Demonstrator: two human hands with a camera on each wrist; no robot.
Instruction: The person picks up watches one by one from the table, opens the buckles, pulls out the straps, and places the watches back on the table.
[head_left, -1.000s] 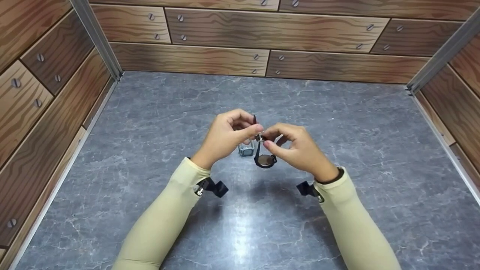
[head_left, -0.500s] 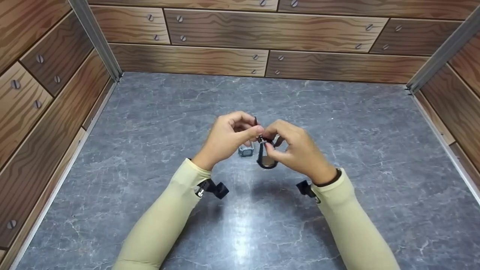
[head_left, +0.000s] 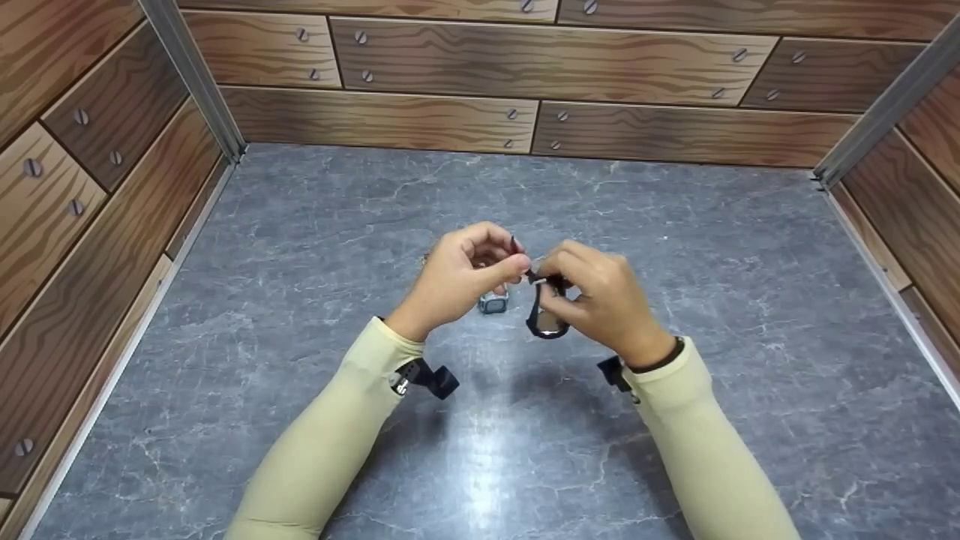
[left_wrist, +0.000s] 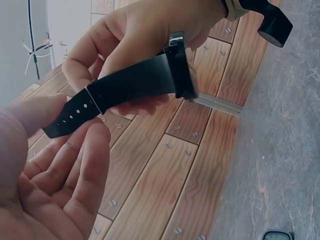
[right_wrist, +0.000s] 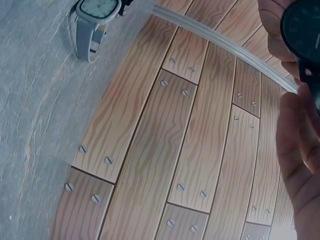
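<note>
A black wristwatch hangs between the two hands in the head view, its round case lowest. The left hand pinches the end of its strap between thumb and fingers; in the left wrist view that black strap shows a row of holes. The right hand grips the watch on the other side, with fingers curled over the strap and case. In the right wrist view the dark watch face is partly cut off. A second watch with a grey strap and pale dial stands on the table just beyond the hands.
The grey marbled table is bounded by wood-patterned walls at the back and both sides, with metal corner posts. A small gold-coloured bit peeks out behind the left hand. Each wrist carries a black camera mount.
The right hand has moved slightly right, carrying the watch case with it and turning it. The space between the hands has widened a little; the left hand has barely moved.
</note>
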